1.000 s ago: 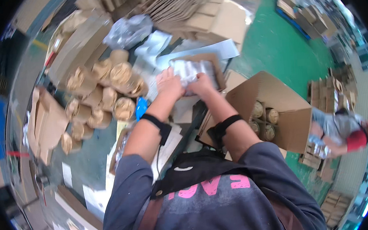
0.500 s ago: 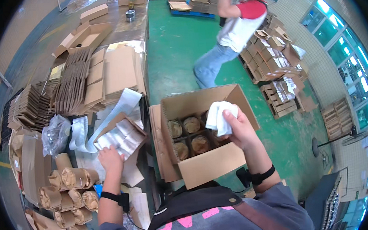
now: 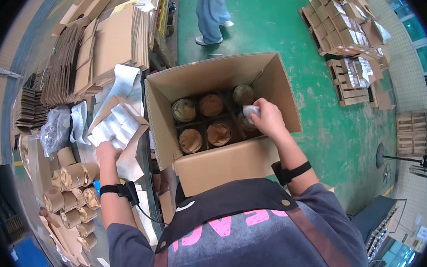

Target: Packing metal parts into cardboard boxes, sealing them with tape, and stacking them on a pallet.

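An open cardboard carton (image 3: 226, 165) stands in front of me, with paper-wrapped jars (image 3: 219, 133) set in two rows between dark dividers. My right hand (image 3: 269, 117) is inside its right side, closed on a small white packet (image 3: 250, 112) just over the jars there. On the bench to the left, a small open box (image 3: 141, 127) lies tilted, full of white packets (image 3: 117, 126). At its near corner is my left hand (image 3: 108, 152), its fingers curled against the packets; what they hold, if anything, is hidden.
Paper-wrapped rolls or jars (image 3: 71, 200) are heaped at left. Behind them lie a clear plastic bag (image 3: 56, 127), a white paper strip (image 3: 123, 85) and stacked flat cardboard (image 3: 109, 46). A person (image 3: 210, 13) stands beyond the carton. Loaded pallets (image 3: 348, 32) are at right.
My right hand has lowered the white packet into the carton. My left hand has curled at the small box. The view has tilted down and the person has moved left.
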`<state>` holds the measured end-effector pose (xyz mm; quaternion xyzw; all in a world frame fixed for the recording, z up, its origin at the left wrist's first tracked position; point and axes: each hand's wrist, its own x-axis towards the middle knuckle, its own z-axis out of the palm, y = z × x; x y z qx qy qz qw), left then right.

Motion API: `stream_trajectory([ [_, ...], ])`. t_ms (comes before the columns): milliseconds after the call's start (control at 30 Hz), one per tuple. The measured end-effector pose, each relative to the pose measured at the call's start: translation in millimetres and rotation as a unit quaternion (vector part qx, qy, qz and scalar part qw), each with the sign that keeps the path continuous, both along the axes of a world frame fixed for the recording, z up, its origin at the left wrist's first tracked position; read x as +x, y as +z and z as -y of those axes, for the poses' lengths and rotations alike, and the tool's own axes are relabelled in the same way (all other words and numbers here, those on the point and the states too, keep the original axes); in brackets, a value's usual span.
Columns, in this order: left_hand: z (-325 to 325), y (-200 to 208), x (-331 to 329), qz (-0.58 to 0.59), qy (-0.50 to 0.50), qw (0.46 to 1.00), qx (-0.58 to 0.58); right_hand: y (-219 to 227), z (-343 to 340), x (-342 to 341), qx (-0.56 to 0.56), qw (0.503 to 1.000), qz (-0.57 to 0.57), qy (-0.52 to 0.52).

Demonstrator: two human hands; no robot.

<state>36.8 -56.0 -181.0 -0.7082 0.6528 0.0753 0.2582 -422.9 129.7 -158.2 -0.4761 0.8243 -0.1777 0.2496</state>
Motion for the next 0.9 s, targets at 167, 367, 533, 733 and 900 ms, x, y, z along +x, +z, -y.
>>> stream_trajectory([
  [167,-11.6,15.3,-27.0,0.040,0.096,0.994,-0.041,4.5,19.1,6.5,-0.104,0.978,-0.178,-0.019],
  [367,-35.4,-8.8,10.2,-0.145,0.043,0.954,-0.259,-13.8,82.8,2.9,0.084,0.972,-0.220,0.011],
  [533,-54.4,3.8,23.1,-0.426,0.053,0.795,-0.429,-79.0,103.8,-10.9,0.169,0.940,-0.296,0.026],
  [733,-70.2,202.4,-165.9,-0.697,-0.039,0.716,0.004,-167.3,74.7,-92.7,0.127,0.956,-0.253,0.081],
  [900,-78.8,52.6,-348.4,-0.276,-0.312,0.884,0.214,-75.9,87.3,-26.2,0.146,0.981,-0.130,0.011],
])
